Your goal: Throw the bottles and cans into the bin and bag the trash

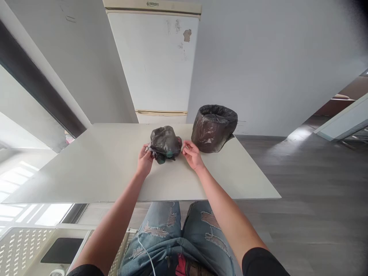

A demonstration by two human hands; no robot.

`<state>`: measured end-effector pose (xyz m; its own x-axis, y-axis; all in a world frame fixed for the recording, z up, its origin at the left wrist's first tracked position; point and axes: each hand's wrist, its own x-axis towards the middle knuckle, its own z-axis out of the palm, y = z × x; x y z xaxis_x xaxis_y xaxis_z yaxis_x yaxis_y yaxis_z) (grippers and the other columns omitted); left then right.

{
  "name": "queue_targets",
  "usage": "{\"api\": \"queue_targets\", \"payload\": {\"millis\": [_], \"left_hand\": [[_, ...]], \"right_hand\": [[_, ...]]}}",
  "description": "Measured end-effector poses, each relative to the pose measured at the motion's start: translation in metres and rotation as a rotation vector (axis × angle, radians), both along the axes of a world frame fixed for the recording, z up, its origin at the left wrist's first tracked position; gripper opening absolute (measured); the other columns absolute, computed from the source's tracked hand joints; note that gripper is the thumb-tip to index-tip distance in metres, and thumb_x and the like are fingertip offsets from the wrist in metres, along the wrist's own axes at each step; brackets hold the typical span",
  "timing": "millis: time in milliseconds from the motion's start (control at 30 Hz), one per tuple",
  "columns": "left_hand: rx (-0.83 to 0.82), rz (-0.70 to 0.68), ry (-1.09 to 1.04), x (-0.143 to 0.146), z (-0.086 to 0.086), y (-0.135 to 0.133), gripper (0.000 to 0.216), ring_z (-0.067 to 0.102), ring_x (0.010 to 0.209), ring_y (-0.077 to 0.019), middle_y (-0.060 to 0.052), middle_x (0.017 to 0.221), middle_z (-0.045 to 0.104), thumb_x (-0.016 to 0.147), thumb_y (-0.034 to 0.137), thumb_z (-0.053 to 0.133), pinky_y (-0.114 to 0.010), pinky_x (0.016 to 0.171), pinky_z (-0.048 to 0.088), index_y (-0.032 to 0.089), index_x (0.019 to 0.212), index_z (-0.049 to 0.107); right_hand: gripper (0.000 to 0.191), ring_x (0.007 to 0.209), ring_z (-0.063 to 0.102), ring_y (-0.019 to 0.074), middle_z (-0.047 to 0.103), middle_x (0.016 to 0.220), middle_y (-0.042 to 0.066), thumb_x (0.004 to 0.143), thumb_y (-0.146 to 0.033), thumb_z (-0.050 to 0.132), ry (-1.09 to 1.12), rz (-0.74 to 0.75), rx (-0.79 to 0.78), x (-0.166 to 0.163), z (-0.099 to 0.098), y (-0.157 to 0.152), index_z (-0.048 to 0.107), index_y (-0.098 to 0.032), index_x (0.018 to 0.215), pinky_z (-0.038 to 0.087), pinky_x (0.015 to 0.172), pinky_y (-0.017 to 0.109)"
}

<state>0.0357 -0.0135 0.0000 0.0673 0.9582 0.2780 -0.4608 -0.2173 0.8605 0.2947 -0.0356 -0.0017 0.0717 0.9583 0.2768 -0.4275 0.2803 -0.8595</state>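
Observation:
A crumpled black plastic bag [165, 141] with darker, greenish contents showing through lies bunched on the white table [100, 165]. My left hand [144, 159] is closed on the bag's left edge, thumb and fingers pinching the thin plastic. At the bag's right side is my right hand [193, 155], with its fingers bent together in a pinch. Whether plastic is between those fingertips I cannot make out. Just beyond the right hand stands a bin-shaped container [211, 132] covered in black plastic, its round mouth facing up.
Behind the table stands a white fridge [155, 61] against a grey wall. Below the table's near edge are my legs in ripped jeans [161, 234]. A pale perforated rack [25, 245] with a dark flat item sits at the lower left, and a white cable [146, 251] hangs across my lap.

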Motion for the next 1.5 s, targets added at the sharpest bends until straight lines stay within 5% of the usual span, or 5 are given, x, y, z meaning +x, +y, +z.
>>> {"api": "queue_targets", "payload": {"millis": [433, 667, 900, 1167, 1500], "left_hand": [[0.153, -0.077, 0.334, 0.013, -0.019, 0.002, 0.051, 0.059, 0.081, -0.0160, 0.000, 0.092, 0.062, 0.071, 0.028, 0.093, -0.030, 0.077, 0.050, 0.024, 0.109, 0.060], [0.082, -0.011, 0.070, -0.004, 0.000, 0.002, 0.057, 0.069, 0.102, -0.0246, -0.008, 0.114, 0.069, 0.073, 0.038, 0.089, -0.039, 0.085, 0.058, 0.029, 0.122, 0.061], [0.050, -0.314, 0.237, 0.010, -0.003, -0.007, 0.047, 0.069, 0.090, -0.0215, -0.006, 0.097, 0.070, 0.066, 0.030, 0.095, -0.035, 0.079, 0.058, 0.021, 0.101, 0.065], [-0.019, 0.043, -0.074, -0.017, 0.005, 0.009, 0.034, 0.056, 0.072, -0.0128, 0.002, 0.080, 0.055, 0.064, 0.015, 0.070, -0.023, 0.061, 0.045, 0.024, 0.093, 0.055], [-0.064, 0.260, 0.116, -0.006, -0.015, 0.011, 0.027, 0.059, 0.078, -0.0134, 0.000, 0.090, 0.059, 0.085, 0.041, 0.074, -0.023, 0.064, 0.046, 0.025, 0.103, 0.062]], "right_hand": [[0.022, 0.077, 0.057, 0.0193, 0.069, 0.083, 0.003, 0.086, -0.044, 0.076, -0.752, 0.014, 0.143, -0.009, -0.016, 0.005, 0.073, -0.023, 0.086, 0.044, 0.075, 0.034], [0.030, 0.082, 0.059, 0.0183, 0.068, 0.096, 0.001, 0.083, -0.049, 0.077, -0.459, -0.072, 0.033, -0.007, -0.008, 0.000, 0.065, -0.024, 0.097, 0.048, 0.076, 0.031], [0.015, 0.076, 0.059, 0.0213, 0.068, 0.072, 0.000, 0.072, -0.033, 0.074, -0.621, 0.063, 0.026, -0.013, -0.013, 0.000, 0.070, -0.019, 0.074, 0.046, 0.075, 0.033], [0.027, 0.080, 0.064, 0.0205, 0.069, 0.091, 0.002, 0.080, -0.045, 0.073, 0.051, -0.058, -0.125, -0.001, -0.001, 0.002, 0.055, -0.027, 0.086, 0.053, 0.072, 0.035], [0.041, 0.087, 0.070, 0.0224, 0.075, 0.094, -0.001, 0.075, -0.046, 0.079, 0.072, -0.201, -0.188, 0.005, -0.015, 0.016, 0.062, -0.029, 0.109, 0.057, 0.076, 0.037]]}}
